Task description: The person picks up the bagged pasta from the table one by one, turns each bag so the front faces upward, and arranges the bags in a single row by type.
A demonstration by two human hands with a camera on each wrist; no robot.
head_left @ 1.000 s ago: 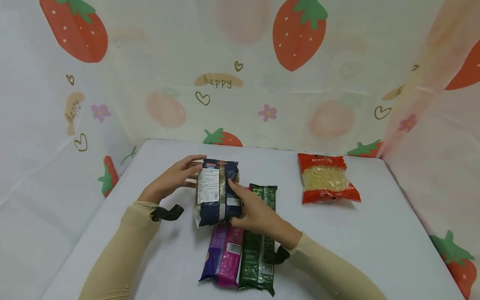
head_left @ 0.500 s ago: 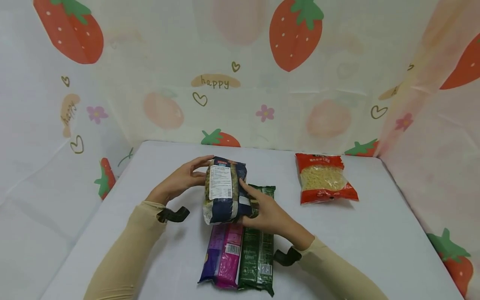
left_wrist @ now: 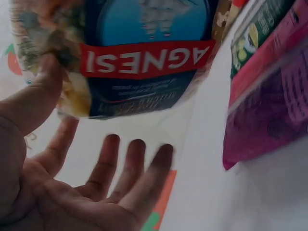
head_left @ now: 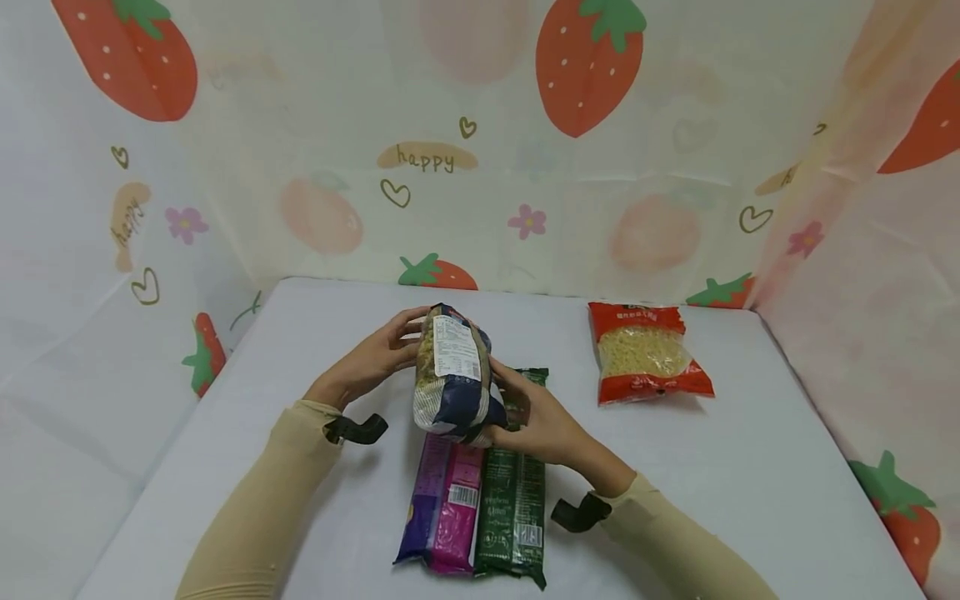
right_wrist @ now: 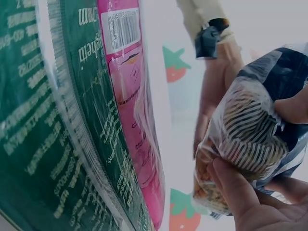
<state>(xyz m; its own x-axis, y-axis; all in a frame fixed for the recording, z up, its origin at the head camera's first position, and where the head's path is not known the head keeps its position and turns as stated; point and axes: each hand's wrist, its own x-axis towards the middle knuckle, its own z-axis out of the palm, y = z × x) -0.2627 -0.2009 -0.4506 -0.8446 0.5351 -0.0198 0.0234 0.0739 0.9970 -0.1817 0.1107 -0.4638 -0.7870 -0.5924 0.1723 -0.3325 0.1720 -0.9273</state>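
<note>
A dark blue Agnesi pasta bag (head_left: 459, 358) with a white label and clear sides is held up over the table. My right hand (head_left: 546, 423) grips its lower right side, thumb on the near face and fingers underneath, also seen in the right wrist view. At the bag's left side is my left hand (head_left: 375, 358); in the left wrist view its thumb (left_wrist: 45, 79) touches the bag, while the other fingers (left_wrist: 132, 159) spread apart from it. Below lie a purple-pink packet (head_left: 456, 517) and a green spaghetti packet (head_left: 510, 517), side by side, upper ends partly hidden.
A red bag of small yellow pasta (head_left: 645, 354) lies at the back right of the white table (head_left: 675, 492). Cloth walls (head_left: 337, 100) printed with strawberries stand behind and on both sides.
The pasta bag has moved right and tipped, showing its striped bottom end. Both hands have gone right with it. The packets and red bag lie as before; the head view shifts slightly.
</note>
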